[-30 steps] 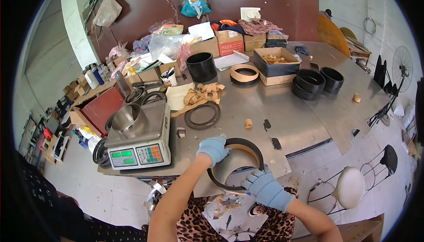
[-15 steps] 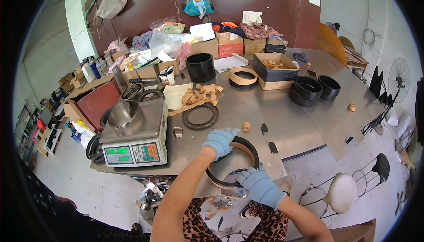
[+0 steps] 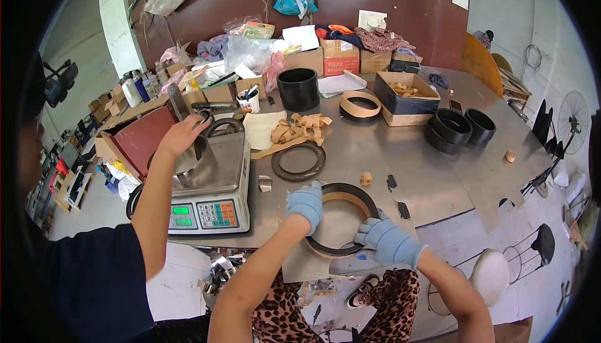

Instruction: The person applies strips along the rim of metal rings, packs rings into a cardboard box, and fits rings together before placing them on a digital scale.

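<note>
A black ring with a tan strip around its inside (image 3: pixel 352 199) is held at the table's front edge. My left hand (image 3: pixel 305 208), in a light blue glove, grips its left side. My right hand (image 3: pixel 391 240), gloved alike, has its fingers closed over the lower right rim. Just beyond the ring lies a small tan roll (image 3: pixel 366 179). Farther back, a flat dark ring (image 3: pixel 298 161) rests beside a heap of tan strips (image 3: pixel 300 129).
At left, a co-worker's bare hand (image 3: pixel 185 133) is at a metal ring (image 3: pixel 201 160) on a digital scale (image 3: pixel 230 183). Black cylinders (image 3: pixel 298 90) (image 3: pixel 448 131), a tan-wrapped ring (image 3: pixel 360 106) and an open box of tan pieces (image 3: pixel 408 95) stand farther back. A white stool (image 3: pixel 490 275) is at right.
A co-worker has come in from the left, one arm now reaching over the scale to the metal ring. My view has shifted slightly left. Both my hands still hold the black ring.
</note>
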Action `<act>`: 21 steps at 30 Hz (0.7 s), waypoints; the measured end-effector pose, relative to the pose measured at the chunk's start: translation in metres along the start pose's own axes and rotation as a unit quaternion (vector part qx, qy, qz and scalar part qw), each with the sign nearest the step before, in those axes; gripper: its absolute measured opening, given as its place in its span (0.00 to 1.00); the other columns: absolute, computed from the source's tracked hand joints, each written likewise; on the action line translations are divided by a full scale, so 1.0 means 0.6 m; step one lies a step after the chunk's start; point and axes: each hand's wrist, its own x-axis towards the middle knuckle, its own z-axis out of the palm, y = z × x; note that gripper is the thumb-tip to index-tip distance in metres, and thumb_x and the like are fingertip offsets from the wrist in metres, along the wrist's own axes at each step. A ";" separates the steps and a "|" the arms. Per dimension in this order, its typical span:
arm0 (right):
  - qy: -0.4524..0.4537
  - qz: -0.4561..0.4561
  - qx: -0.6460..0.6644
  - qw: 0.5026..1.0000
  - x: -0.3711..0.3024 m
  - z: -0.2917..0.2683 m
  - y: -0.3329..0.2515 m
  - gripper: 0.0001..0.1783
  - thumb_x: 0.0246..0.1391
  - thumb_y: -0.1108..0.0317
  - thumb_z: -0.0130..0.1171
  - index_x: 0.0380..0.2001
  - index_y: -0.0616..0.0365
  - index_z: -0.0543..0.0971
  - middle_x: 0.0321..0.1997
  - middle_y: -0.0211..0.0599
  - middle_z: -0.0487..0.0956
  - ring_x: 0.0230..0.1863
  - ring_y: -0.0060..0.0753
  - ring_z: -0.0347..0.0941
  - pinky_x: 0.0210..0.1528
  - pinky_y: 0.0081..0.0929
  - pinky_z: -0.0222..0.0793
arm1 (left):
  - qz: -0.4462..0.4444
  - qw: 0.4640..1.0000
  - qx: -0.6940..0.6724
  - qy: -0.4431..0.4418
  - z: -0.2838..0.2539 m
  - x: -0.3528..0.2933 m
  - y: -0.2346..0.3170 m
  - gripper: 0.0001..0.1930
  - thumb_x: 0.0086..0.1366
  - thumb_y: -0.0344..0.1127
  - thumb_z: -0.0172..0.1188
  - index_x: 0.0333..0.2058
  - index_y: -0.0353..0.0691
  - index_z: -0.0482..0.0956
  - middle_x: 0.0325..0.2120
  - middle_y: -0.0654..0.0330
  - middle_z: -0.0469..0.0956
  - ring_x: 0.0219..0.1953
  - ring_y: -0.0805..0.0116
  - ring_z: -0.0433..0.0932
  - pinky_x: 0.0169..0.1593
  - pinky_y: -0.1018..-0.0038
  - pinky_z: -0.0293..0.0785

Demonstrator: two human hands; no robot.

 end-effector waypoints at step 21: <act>0.060 0.403 0.027 0.913 0.113 0.013 0.055 0.18 0.61 0.58 0.45 0.42 0.63 0.74 0.33 0.51 0.81 0.38 0.53 0.79 0.42 0.45 0.73 | -0.003 0.995 -0.082 -0.059 -0.004 0.021 -0.017 0.21 0.64 0.49 0.55 0.48 0.40 0.71 0.42 0.46 0.78 0.46 0.47 0.77 0.50 0.59 0.71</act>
